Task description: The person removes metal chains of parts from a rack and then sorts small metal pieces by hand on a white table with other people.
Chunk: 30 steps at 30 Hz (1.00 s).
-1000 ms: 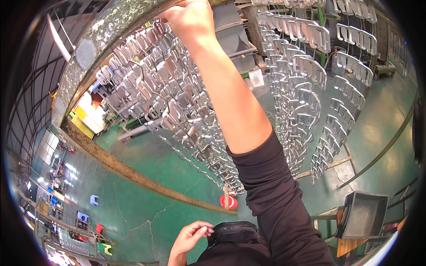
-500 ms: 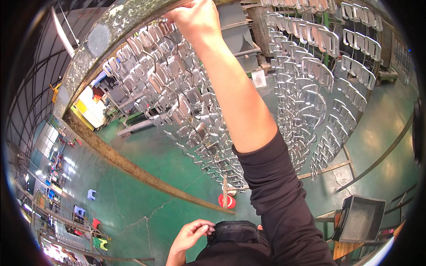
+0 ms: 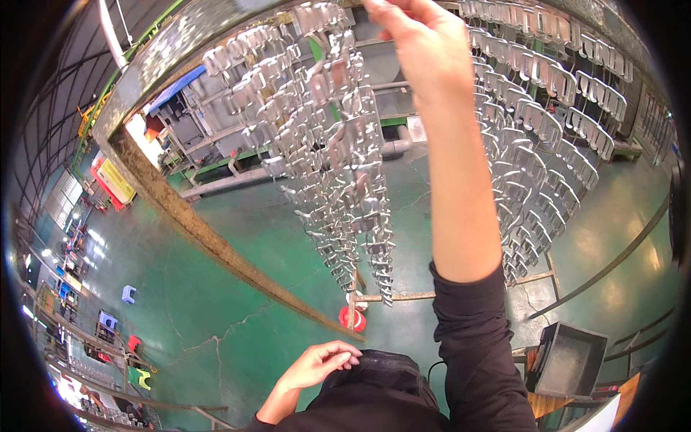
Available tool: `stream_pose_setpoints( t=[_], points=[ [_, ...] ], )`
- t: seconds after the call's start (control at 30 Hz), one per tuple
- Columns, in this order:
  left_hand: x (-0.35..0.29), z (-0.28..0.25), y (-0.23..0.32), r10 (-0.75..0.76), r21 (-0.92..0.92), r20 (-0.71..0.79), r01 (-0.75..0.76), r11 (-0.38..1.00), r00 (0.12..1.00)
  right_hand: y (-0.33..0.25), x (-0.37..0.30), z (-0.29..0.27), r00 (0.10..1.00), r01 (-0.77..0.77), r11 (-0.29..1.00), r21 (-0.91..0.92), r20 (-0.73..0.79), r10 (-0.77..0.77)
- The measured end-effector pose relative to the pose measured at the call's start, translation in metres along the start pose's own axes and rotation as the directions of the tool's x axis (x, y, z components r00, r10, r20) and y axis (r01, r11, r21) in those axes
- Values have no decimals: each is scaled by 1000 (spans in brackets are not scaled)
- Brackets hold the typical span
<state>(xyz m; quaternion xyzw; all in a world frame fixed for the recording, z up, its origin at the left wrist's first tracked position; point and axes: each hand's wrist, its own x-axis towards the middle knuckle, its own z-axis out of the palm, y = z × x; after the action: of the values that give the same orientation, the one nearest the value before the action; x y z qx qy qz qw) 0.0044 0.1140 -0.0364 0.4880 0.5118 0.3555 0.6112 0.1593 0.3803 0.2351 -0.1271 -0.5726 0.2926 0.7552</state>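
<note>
Bare right hand (image 3: 432,50) raised near silver looped-metal hanging parts (image 3: 345,140); I can't tell its grip. Bare left hand (image 3: 317,366) loose, apparently empty. Slow movement probably limits snagging.

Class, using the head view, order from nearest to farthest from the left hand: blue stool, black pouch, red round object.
1. Black pouch, just right of the left hand
2. Red round object, floor ahead
3. Blue stool, far left

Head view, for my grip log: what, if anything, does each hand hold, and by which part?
Right hand: cannot be told, as it reaches the picture's upper edge. Left hand: nothing visibly held.
</note>
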Motion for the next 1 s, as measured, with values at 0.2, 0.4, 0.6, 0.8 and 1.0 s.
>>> stream_pose_setpoints(
  t=[0.2,0.4,0.6,0.8,1.0],
  points=[
    [-2,-21,1,33,13,109,-34,999,993,-35,-30,-10,1000,-18,999,-36,2,18],
    [-19,-42,3,56,19,104,-58,998,993,-62,-32,3,992,-94,982,-163,64,105],
    [-31,-50,-2,71,12,86,-72,997,994,-52,-20,5,978,-137,989,54,168,127],
    [-37,-55,-7,48,41,45,-50,998,998,-51,-16,8,979,-195,979,-63,44,198],
    [-35,-52,-4,33,64,-10,-32,997,999,-25,4,4,945,-157,944,292,322,58]
  ],
)
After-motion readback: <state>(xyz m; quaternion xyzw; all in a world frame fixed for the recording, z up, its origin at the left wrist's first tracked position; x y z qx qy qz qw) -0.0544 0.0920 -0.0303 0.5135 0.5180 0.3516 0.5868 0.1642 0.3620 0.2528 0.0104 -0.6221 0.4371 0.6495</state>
